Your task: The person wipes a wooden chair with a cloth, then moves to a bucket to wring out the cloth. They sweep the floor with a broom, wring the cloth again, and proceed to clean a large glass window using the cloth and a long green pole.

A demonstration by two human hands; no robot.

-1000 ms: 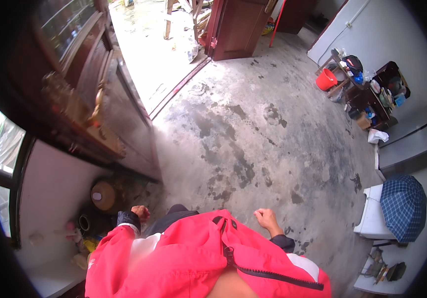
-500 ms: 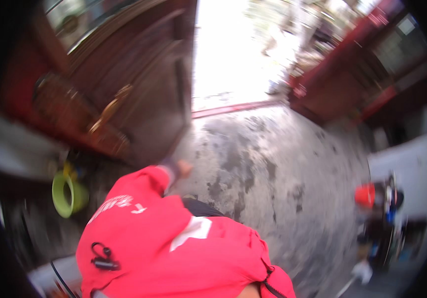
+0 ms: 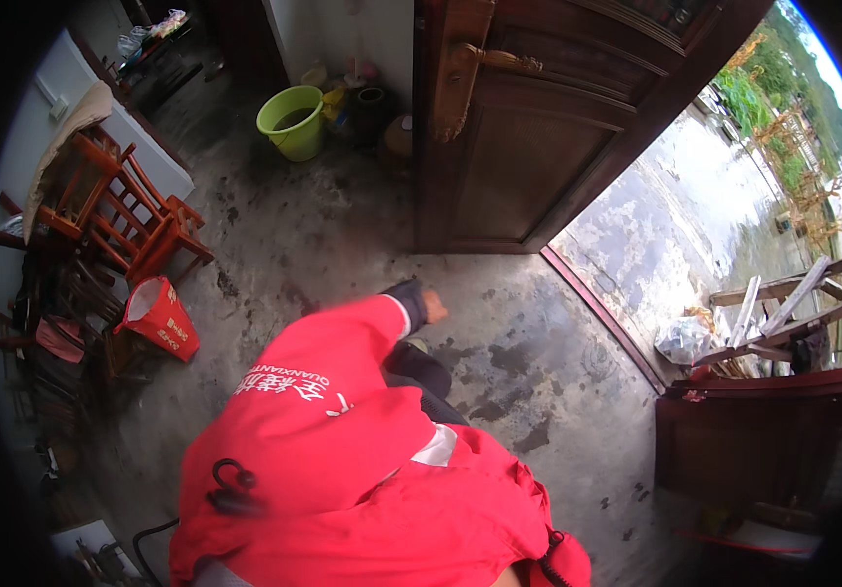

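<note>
- Head view: since 0.5 s ago the view has swung leftward; the dark brown panelled wooden door (image 3: 548,186) has shifted from the left side to right of top centre, and the round lime-green plastic bucket (image 3: 299,145) from the left edge to the upper middle.
- The left hand (image 3: 434,306), at the end of the bright red jacket sleeve (image 3: 318,342), is over the grey, damp-stained concrete floor (image 3: 528,377), near the door's lower edge and apart from it. Nothing shows in its grasp; how far the fingers are curled cannot be told.
- The right hand is out of view, so its grip cannot be told.
- The door stands ajar beside the dark red sill (image 3: 605,321), its ornate gold-brown handle (image 3: 509,61) well above the hand.
- At left, 1 tilted red plastic bucket (image 3: 168,333) sits just below crowded red-brown slatted wooden chairs (image 3: 159,233).
- Outside, weathered wooden planks (image 3: 783,311) lie near a clear plastic bag (image 3: 683,338).
</note>
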